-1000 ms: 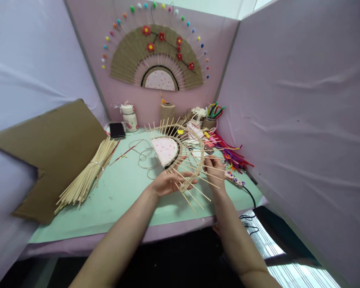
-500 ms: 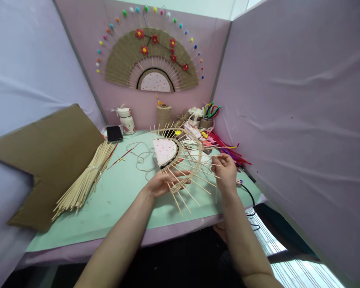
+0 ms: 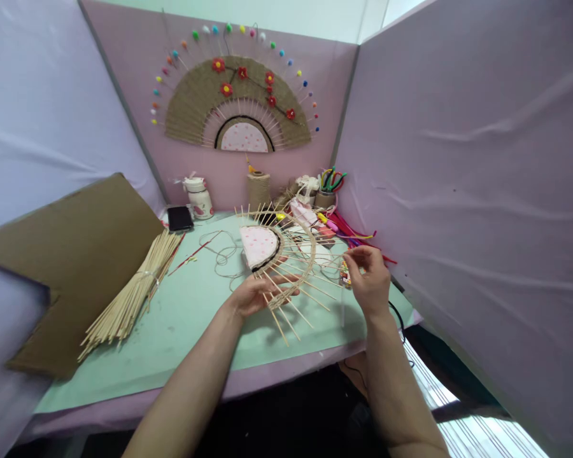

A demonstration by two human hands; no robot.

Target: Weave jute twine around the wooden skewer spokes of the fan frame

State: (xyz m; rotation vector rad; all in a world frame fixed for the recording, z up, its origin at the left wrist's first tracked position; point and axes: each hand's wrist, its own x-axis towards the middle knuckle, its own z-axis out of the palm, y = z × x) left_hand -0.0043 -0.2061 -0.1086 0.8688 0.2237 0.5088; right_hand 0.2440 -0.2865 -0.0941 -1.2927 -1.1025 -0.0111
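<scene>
A half-round fan frame (image 3: pixel 260 247) of thin wooden sticks spreads over the table. It has a pink dotted half-disc edged with black braid, and a band of twine (image 3: pixel 310 257) woven through the sticks. My left hand (image 3: pixel 255 296) holds it from below, fingers behind the sticks near the lower end. To the right of the stick tips, my right hand (image 3: pixel 368 275) is closed in a pinch between thumb and forefinger. From there a thin strand, seemingly twine, runs toward the frame; its exact path is hard to make out.
A bundle of sticks (image 3: pixel 134 289) lies left beside brown cardboard (image 3: pixel 76 254). At the back are a phone (image 3: pixel 180 219), a white bottle (image 3: pixel 199 198), a twine spool (image 3: pixel 258 191), a pot of scissors (image 3: pixel 327 198) and pipe cleaners (image 3: pixel 358 234). A finished fan (image 3: pixel 191 102) hangs on the wall.
My right hand has moved right, away from the stick tips, with its fingers still pinched. A small container of colourful bits now shows beside it. My left hand keeps holding the fan frame.
</scene>
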